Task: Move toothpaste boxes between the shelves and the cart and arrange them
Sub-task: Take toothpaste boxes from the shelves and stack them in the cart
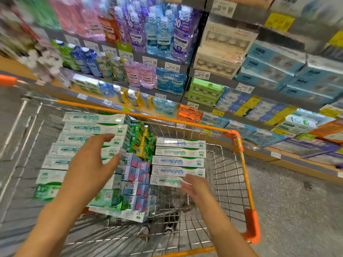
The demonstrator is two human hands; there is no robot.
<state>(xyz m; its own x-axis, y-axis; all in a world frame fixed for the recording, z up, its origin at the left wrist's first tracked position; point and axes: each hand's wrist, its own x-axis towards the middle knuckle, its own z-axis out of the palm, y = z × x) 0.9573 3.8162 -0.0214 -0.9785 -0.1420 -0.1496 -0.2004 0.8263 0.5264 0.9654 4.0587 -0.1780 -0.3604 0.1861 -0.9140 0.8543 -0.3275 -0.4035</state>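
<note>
Both hands, left hand (89, 164) and right hand (194, 186), hover spread, empty, over toothpaste boxes (179, 160) stacked flat inside the cart (239, 143), likely for tidy rows

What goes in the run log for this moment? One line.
left hand open over left box stack | right hand open at right stack | cart loaded

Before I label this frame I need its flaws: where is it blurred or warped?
Head view: upper-left shelves smear with motion blur; right hand fingertips blur; cart rim bows from wide-angle distortion; Listerine bottles stay readable.
</note>
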